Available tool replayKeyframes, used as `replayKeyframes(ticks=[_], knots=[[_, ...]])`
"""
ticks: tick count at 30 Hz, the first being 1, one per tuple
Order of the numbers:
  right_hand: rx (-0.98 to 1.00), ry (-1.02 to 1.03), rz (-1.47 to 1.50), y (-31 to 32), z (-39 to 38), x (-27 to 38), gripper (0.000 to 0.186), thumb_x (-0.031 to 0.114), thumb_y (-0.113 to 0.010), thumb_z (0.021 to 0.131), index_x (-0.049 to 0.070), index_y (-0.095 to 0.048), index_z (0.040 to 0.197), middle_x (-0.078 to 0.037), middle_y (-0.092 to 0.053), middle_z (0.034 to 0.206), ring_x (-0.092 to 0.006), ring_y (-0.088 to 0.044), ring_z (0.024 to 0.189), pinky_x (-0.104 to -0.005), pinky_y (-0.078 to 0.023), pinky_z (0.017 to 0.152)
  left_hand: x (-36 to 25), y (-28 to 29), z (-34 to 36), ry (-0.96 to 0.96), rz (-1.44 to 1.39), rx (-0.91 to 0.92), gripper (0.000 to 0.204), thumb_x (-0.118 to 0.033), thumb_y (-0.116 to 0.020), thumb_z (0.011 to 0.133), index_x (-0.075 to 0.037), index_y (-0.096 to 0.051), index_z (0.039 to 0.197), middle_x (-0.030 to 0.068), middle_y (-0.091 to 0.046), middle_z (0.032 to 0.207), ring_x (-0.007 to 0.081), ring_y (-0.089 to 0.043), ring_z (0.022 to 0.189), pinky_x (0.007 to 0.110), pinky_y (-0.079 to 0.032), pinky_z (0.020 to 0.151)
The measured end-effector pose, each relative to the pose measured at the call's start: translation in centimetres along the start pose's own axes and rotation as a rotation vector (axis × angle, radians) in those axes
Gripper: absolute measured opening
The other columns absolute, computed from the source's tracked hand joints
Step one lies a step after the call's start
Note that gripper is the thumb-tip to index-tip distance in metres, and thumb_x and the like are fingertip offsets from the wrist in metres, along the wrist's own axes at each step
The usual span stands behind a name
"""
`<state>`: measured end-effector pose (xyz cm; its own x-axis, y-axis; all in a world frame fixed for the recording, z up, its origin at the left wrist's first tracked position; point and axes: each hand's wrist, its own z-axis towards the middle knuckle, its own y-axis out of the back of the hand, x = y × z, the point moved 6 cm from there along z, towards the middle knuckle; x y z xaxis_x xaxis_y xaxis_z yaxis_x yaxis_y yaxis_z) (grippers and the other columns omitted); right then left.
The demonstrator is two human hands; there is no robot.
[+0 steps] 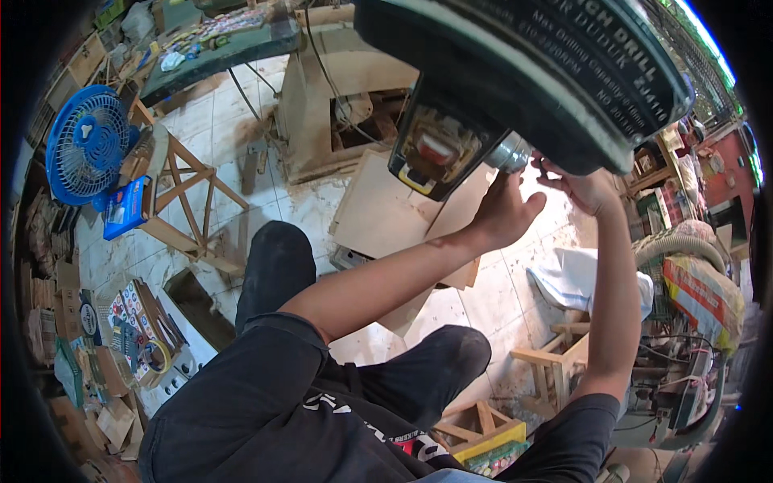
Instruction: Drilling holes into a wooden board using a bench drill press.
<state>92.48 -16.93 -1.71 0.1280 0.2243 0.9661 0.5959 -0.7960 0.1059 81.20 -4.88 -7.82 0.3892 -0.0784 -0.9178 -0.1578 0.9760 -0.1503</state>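
Note:
The dark green head of a bench drill [531, 68] hangs over the work area at the upper right. Under it shows a silver metal cylinder [509, 151], which looks like the chuck. My left hand [509, 211] reaches up to it, fingertips at its lower edge and thumb spread away. Just right of the cylinder is my right hand [586, 190], its fingers bent in toward a small dark part that I cannot make out. The drill housing hides some of that hand. Bright glare washes out the gap between both hands.
Flat boards [382, 209] lie on the tiled floor beneath the drill. A blue fan [90, 137] and a wooden trestle [193, 189] stand left. On the right are a small wooden stool [555, 362], a white cloth [568, 278] and a ribbed hose [672, 248].

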Motion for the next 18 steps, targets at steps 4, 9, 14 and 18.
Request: replayKeyframes(ticks=[4, 9, 14, 18], knots=[[0.152, -0.027, -0.271, 1.1, 0.1, 2.7, 0.033, 0.006, -0.064, 0.094, -0.001, -0.06, 0.126, -0.013, -0.065, 0.123, -0.0215, -0.064, 0.114, -0.0351, -0.055, 0.097, -0.9, -2.0, 2.1, 0.08, -0.24, 0.044, 0.067, -0.033, -0.057, 0.096, 0.001, -0.032, 0.148, 0.0214, -0.04, 0.15, 0.0309, -0.041, 0.139, 0.044, -0.029, 0.117], [0.247, -0.009, -0.261, 0.5, 0.5, 5.7, 0.035, 0.01, -0.064, 0.097, 0.004, -0.057, 0.131, -0.011, -0.064, 0.126, -0.0208, -0.064, 0.113, -0.0366, -0.054, 0.1, -2.1, -3.1, 3.7, 0.126, -0.486, -0.163, 0.055, -0.049, -0.049, 0.099, 0.0, -0.065, 0.117, 0.019, -0.067, 0.12, 0.0263, -0.062, 0.112, 0.037, -0.04, 0.103], [0.308, 0.222, -0.339, -1.2, -1.9, 8.1, 0.037, 0.018, -0.063, 0.099, 0.006, -0.057, 0.134, -0.012, -0.064, 0.128, -0.0247, -0.066, 0.111, -0.0425, -0.056, 0.098, -1.6, -3.6, 4.3, 0.2, -0.599, -0.075, 0.066, -0.055, -0.051, 0.097, -0.003, -0.048, 0.137, 0.0139, -0.053, 0.132, 0.0226, -0.051, 0.124, 0.037, -0.041, 0.104], [0.228, 0.229, -0.497, -1.3, -1.8, 8.6, 0.037, 0.013, -0.063, 0.098, 0.006, -0.057, 0.134, -0.012, -0.064, 0.127, -0.0247, -0.066, 0.11, -0.0411, -0.058, 0.094, -0.5, -3.8, 4.1, 0.188, -0.638, -0.088, 0.076, -0.059, -0.055, 0.094, -0.004, -0.04, 0.144, 0.0142, -0.044, 0.14, 0.0226, -0.046, 0.13, 0.04, -0.043, 0.105]])
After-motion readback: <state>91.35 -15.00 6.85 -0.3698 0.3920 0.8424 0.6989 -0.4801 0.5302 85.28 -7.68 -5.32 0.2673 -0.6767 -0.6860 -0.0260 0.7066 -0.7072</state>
